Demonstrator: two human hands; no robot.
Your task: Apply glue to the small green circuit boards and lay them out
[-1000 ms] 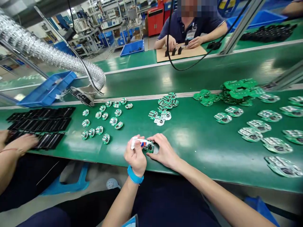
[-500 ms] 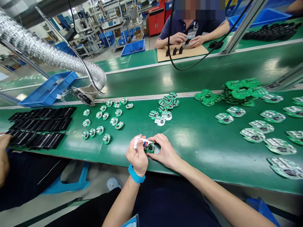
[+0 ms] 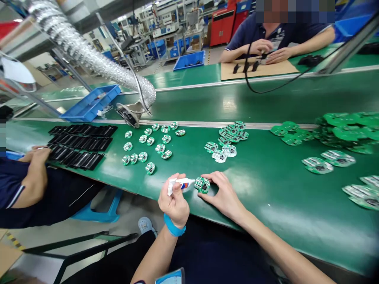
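My left hand point(image 3: 174, 200), with a blue wristband, is closed round a small white glue tube point(image 3: 180, 183) whose nozzle points right at a small round green circuit board point(image 3: 202, 185). That board lies on the green table point(image 3: 266, 197) near its front edge. My right hand point(image 3: 223, 193) rests beside the board, its fingertips pressed on the board's right side and holding it down.
Several small round boards point(image 3: 148, 146) lie to the left, a heap point(image 3: 229, 138) in the middle, larger green boards point(image 3: 340, 134) at right. Black trays point(image 3: 79, 146) lie at far left by a co-worker's hand point(image 3: 38, 154). A silver duct point(image 3: 89, 55) hangs over. Another person works across the belt.
The camera has swung left, so everything sits further right. The tube's nozzle has drawn back off the board to its left edge. The co-worker's hand is back at the black trays.
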